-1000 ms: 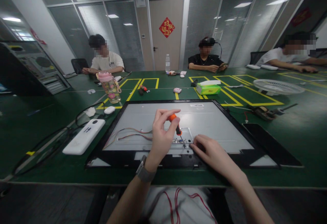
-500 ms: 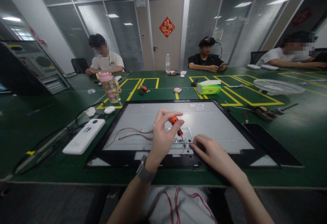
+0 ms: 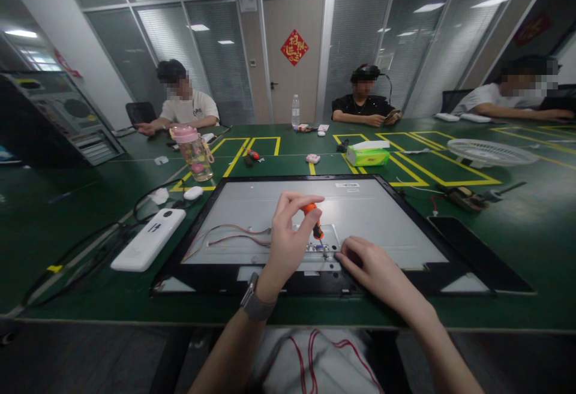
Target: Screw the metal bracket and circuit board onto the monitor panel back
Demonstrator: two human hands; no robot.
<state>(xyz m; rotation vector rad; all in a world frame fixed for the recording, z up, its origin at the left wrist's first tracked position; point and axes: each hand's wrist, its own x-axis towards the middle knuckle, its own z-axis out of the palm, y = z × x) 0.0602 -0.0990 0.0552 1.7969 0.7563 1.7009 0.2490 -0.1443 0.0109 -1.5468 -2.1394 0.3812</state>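
Observation:
My left hand (image 3: 290, 241) is closed around the orange and black handle of a small screwdriver (image 3: 317, 229). The screwdriver leans slightly, its shaft pointing down to a small metal part on a circuit board (image 3: 320, 249). This board sits near the front edge of a flat display panel (image 3: 378, 214), grey with a black frame, lying on the table. My right hand (image 3: 366, 262) rests on the panel just right of the screwdriver tip, its fingers curled and pinched low by the board; what they hold, if anything, is hidden. Thin coloured wires (image 3: 238, 232) run left from under my left hand.
On the left lie a white power bank (image 3: 148, 241), black cables (image 3: 81, 262) and a pink-lidded bottle (image 3: 195, 154). A dark phone-like slab (image 3: 479, 253) touches the panel's right side. Behind are a green tissue pack (image 3: 368, 154) and a white fan grille (image 3: 490, 152). Several people sit across the table.
The screwdriver handle has turned and shifted a little between my left fingers. My right hand stays put. The person at the far left has moved their hands outward to the left.

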